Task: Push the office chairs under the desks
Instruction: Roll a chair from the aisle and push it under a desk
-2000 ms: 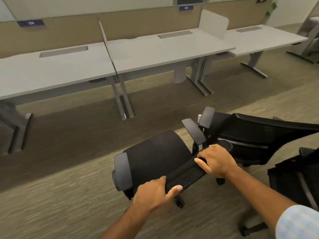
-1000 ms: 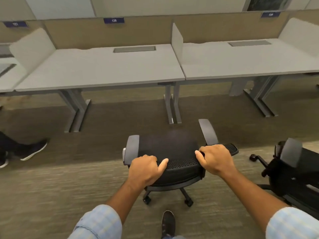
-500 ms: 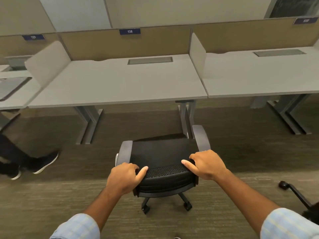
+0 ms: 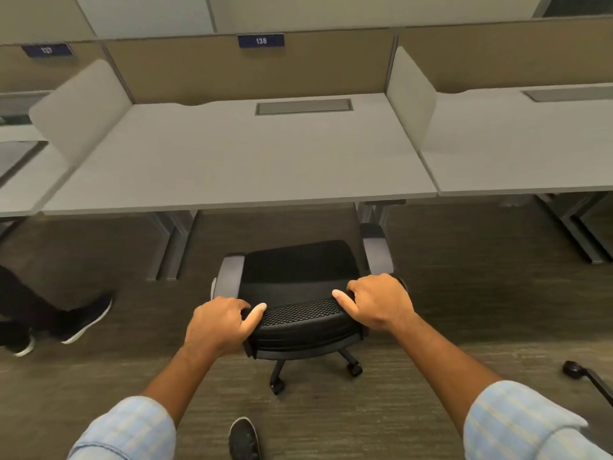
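Observation:
A black mesh office chair (image 4: pixel 298 267) with grey armrests faces the grey desk (image 4: pixel 238 161) labelled 138. Its seat front lies just short of the desk's front edge, toward the desk's right half. My left hand (image 4: pixel 219 322) grips the top of the chair's backrest at its left end. At the right end of the same backrest top, my right hand (image 4: pixel 378 302) holds on, thumb along the mesh. The chair's casters show below the backrest.
Desk legs (image 4: pixel 172 244) stand left of the chair, another pair (image 4: pixel 371 210) just beyond the right armrest. A neighbouring desk (image 4: pixel 517 151) lies right. Another person's legs and shoes (image 4: pixel 66 320) are at the left. A second chair's caster (image 4: pixel 575 370) pokes in at the right. My shoe (image 4: pixel 243 439) is at the bottom.
I have turned the chair to face desk 138 and rolled it forward toward the desk edge. The other chairs have dropped out of view to the right. Both hands kept their grip.

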`<state>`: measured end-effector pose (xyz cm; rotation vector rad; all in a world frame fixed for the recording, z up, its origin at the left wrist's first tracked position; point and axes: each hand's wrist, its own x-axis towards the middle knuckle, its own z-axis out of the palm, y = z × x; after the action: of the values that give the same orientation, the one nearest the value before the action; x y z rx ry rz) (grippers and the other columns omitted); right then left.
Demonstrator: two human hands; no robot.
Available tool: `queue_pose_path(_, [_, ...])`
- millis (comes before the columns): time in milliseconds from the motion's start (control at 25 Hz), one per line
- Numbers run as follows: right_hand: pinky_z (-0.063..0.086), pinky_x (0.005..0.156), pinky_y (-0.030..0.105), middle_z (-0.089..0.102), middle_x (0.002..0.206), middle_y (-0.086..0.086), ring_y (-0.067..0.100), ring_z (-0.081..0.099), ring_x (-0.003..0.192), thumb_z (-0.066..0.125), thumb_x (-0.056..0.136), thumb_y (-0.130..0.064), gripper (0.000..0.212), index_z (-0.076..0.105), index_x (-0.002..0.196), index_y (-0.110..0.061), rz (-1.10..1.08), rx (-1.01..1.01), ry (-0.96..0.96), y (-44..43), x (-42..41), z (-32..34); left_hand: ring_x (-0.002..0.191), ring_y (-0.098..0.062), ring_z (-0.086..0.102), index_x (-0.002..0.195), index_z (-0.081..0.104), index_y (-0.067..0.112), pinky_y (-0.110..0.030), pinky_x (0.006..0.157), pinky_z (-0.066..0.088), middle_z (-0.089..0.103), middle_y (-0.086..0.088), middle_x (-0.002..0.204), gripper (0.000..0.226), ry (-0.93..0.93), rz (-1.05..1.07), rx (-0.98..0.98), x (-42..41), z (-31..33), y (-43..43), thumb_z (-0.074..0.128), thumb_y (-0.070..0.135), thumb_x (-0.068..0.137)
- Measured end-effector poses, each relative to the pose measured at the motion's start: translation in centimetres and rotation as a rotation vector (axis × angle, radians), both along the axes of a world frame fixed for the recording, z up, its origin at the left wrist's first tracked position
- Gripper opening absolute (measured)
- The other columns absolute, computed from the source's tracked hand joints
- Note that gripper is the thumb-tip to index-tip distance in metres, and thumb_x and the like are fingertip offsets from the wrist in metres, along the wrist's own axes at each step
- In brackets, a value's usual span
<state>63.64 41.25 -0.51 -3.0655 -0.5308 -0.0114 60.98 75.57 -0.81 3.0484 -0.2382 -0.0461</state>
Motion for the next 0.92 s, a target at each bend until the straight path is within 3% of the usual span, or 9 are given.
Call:
queue_pose_path(120, [0.056, 0.062, 0.039, 0.060, 0.061, -0.006, 0.014, 0.058, 0.057, 0.019, 0.104, -0.075, 0.076, 0.064, 0.070, -0.024, -0.032, 0.008, -0.006, 4.0, 3.5, -0.6, 0.067, -0.007, 0.063, 0.094, 0.083, 0.033, -0.028, 0.054, 0.039, 0.068, 0.013, 0.069, 0.087, -0.018, -0.028, -0.008, 4.4, -0.1, 4.3, 0.014, 0.086, 0.094])
queue_pose_path(280, [0.055, 0.060, 0.039, 0.058, 0.059, -0.007, 0.012, 0.057, 0.055, 0.019, 0.105, -0.075, 0.073, 0.061, 0.069, -0.026, -0.088, 0.019, -0.010, 9.7, 7.8, -1.2, 0.072, -0.012, 0.067, 0.095, 0.083, 0.028, -0.033, 0.060, 0.052, 0.070, 0.008, 0.070, 0.089, -0.012, -0.069, -0.016, 10.1, 0.0, 10.2, 0.014, 0.085, 0.094])
queue_pose_path(520, [0.036, 0.050, 0.031, 0.055, 0.059, -0.010, 0.011, 0.053, 0.054, 0.020, 0.104, -0.074, 0.070, 0.059, 0.069, -0.028, -0.158, 0.016, -0.035, 16.0, 14.2, -1.8, 0.064, -0.011, 0.064, 0.092, 0.081, 0.025, -0.031, 0.056, 0.048, 0.070, 0.007, 0.068, 0.088, -0.011, -0.134, -0.053, 17.8, 0.7, 16.6, 0.014, 0.081, 0.095])
queue_pose_path(680, [0.059, 0.066, 0.041, 0.064, 0.066, -0.010, 0.012, 0.062, 0.061, 0.021, 0.104, -0.072, 0.069, 0.066, 0.076, -0.028, -0.178, 0.058, 0.026, 18.5, 18.3, -1.7, 0.055, -0.011, 0.057, 0.077, 0.074, 0.025, -0.026, 0.049, 0.029, 0.063, 0.008, 0.060, 0.080, -0.038, -0.142, -0.068, 21.6, 0.5, 19.1, 0.015, 0.076, 0.096])
queue_pose_path(920, [0.058, 0.080, 0.045, 0.063, 0.088, -0.003, 0.015, 0.057, 0.082, 0.026, 0.107, -0.061, 0.062, 0.069, 0.083, -0.024, -0.155, 0.022, -0.027, 20.0, 23.9, -1.3, 0.048, -0.013, 0.048, 0.061, 0.056, 0.022, -0.029, 0.047, 0.024, 0.053, 0.005, 0.054, 0.067, -0.050, -0.153, -0.096, 26.4, 0.5, 20.4, 0.026, 0.067, 0.100])
